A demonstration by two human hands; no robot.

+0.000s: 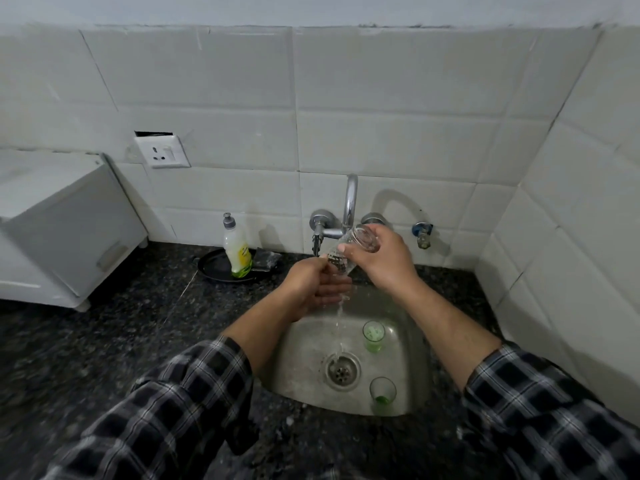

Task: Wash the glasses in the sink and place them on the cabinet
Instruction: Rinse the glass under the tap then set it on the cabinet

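Head view: a person stands at a steel sink (304,341) set into a dark stone desk (138,341).
Step in hand: rinsing one clear glass (346,252); washing looks early.
Right grip: the right hand (381,261) wraps the glass near its base and tips the mouth down and to the left, just below the tap (349,206).
Left grip: the left hand (311,289) holds nothing, with its fingers fairly straight under the glass's mouth and water (339,327) falling past them to the drain (343,370).
Waiting: two small glasses (373,336) with green bottoms stand upright in the sink, right of the drain.
Next move: probably drain the glass, then carry it left to the white cabinet (62,230), which stands well apart. The wet glass needs a firm hold and an upright set-down.
Nearby: a soap bottle (237,251) stands left of the tap.
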